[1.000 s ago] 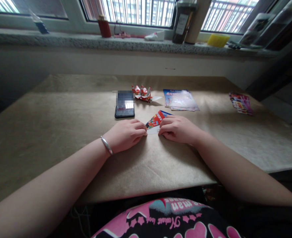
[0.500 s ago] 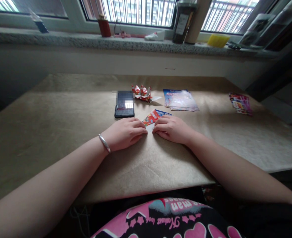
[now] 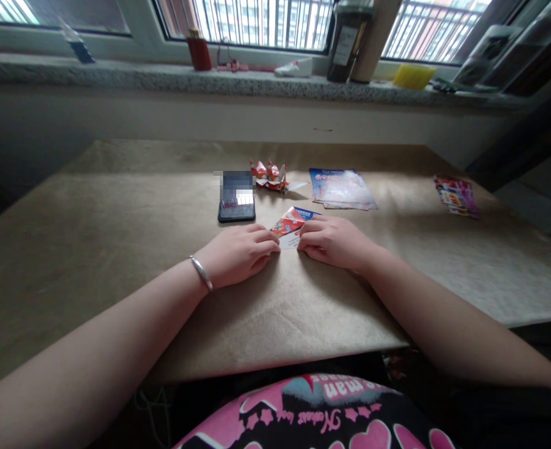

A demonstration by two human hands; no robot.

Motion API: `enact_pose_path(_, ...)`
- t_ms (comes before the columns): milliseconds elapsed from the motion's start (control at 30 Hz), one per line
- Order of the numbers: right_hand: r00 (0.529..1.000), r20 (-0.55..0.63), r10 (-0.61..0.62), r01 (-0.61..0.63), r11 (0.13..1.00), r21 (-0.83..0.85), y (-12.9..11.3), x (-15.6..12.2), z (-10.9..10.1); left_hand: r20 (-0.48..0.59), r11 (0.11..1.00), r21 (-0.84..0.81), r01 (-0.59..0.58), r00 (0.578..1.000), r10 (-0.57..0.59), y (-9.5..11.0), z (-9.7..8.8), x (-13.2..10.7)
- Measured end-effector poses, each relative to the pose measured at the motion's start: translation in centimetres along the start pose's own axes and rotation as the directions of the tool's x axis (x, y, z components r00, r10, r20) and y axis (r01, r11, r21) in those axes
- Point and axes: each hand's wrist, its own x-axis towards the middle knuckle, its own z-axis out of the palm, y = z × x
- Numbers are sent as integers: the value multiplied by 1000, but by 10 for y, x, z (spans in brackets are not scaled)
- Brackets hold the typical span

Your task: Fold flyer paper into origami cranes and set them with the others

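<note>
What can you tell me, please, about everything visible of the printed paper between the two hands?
The printed paper looks thin and appears folded: red and blue printed areas show on the far side, with a mostly white part bearing faint print nearest the person. It lies roughly flat on the table. The left hand has its fingertips at the paper's left end, and the right hand covers part of its right side, hiding its full outline.

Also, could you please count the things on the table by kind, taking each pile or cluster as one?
Phone: 1
Red, blue and white paper: 1
Cluster of folded red-and-white paper: 1
Flat piles, a blue pile and a multicoloured pile: 2
Total: 5
</note>
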Motion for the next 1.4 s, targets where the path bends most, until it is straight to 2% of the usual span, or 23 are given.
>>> enact_pose_path(800,981,126,145,-151,988,35,11,-16,-14,-9,1000,-19,0,1000,0,-4,3,-3)
enact_pose_path(1100,970,173,170,-168,986,-26,11,-20,-22,-13,1000,-19,1,1000,-1,-4,3,-3)
enact_pose_path(1400,971,163,177,-176,984,-16,13,-22,-22,-6,1000,-27,-1,1000,0,-4,4,-4)
